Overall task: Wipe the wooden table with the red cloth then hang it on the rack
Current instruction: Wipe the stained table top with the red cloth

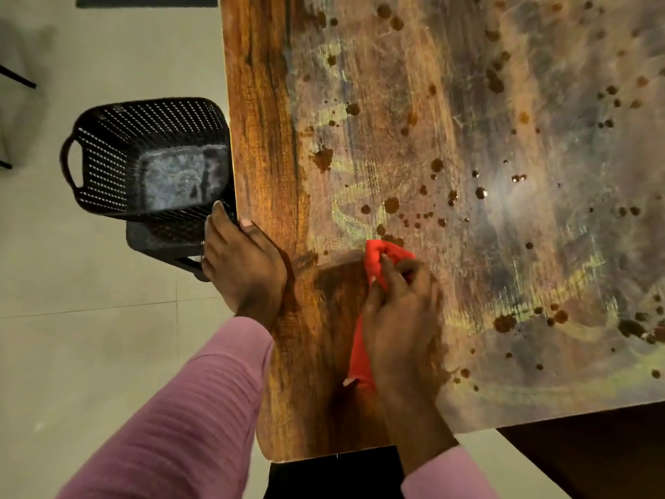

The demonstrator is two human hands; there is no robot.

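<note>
Glistening spotted wooden table (259, 138), tiled floor (90, 336)

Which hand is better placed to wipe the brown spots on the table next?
Right. The right hand grips the red cloth on the wooden table, just beside the nearest brown spots. The left hand rests empty on the table edge.

The person is wearing pink long sleeves: the left sleeve (187, 408) is showing fine ribbing across the forearm, while the right sleeve (444, 477) is ending in a cuff at the wrist. The left hand (244, 268) and right hand (399, 318) are showing bare.
</note>
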